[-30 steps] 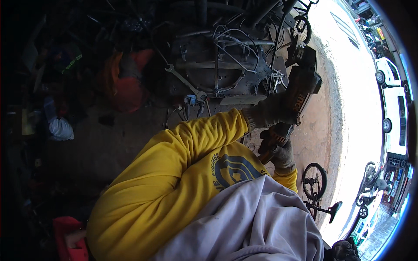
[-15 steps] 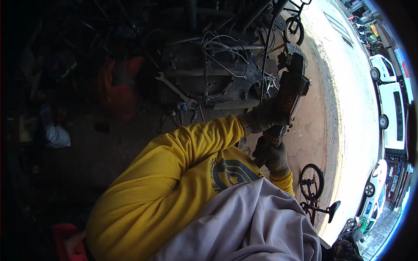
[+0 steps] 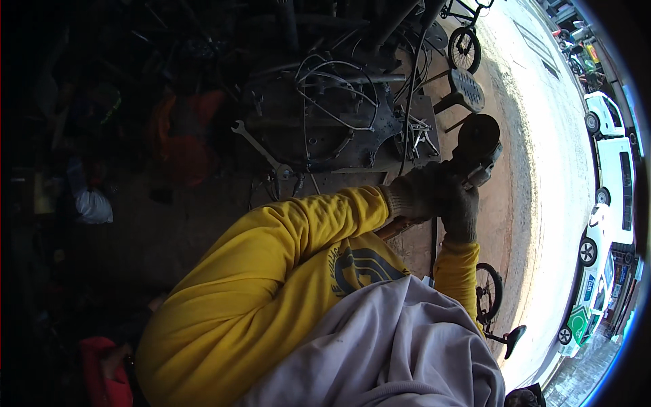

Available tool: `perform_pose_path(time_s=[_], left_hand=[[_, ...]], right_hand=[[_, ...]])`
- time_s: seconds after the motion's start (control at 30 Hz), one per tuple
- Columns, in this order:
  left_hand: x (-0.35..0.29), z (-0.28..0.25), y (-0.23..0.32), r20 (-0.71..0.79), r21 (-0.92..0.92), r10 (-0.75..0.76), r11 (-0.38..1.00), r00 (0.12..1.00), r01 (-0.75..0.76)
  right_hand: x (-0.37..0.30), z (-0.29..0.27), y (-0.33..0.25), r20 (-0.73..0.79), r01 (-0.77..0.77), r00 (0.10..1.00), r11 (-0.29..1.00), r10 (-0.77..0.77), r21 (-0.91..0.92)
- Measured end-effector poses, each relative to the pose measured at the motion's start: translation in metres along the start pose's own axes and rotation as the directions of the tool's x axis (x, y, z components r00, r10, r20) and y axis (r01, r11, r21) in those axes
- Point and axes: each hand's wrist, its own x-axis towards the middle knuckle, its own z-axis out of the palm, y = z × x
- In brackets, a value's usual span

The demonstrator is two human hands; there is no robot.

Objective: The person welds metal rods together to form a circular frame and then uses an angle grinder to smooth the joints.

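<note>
An angle grinder [image 3: 479,138] with a dark round disc is held out in front of me, to the right of the metalwork. My left hand [image 3: 415,192], in a dark knit work glove, is closed around its body. My right hand [image 3: 461,209], gloved the same way, grips the grinder close behind its head, right beside the left hand. Both gloves hide most of the tool's body; a reddish-brown part shows below the left glove. Shadow keeps the separate fingers from showing clearly.
A dark metal plate assembly [image 3: 325,132] with looped wire lies left of the grinder, an open-ended wrench [image 3: 261,148] on its edge. Beyond the disc stands a stool [image 3: 466,91]. Bicycles [image 3: 489,292] stand near the sunlit road, where white vehicles [image 3: 616,183] are parked.
The grinder has turned and come nearer, so its disc now shows and the stool behind is uncovered. My right hand has moved up from the tool's rear end toward its head.
</note>
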Motion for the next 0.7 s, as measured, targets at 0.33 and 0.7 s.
perform_pose_path(time_s=[0.33, 0.7], left_hand=[[0.036, -0.001, -0.012, 0.293, 0.336, 0.029, 0.933, 0.956, -0.131], [0.028, -0.019, -0.006, 0.161, 0.254, -0.258, 0.944, 0.953, 0.212]], right_hand=[[0.044, -0.016, 0.016, -0.136, 0.004, 0.991, 1.0, -0.008, -0.027], [0.056, -0.022, 0.024, -0.042, 0.128, 0.992, 0.964, -0.121, 0.234]])
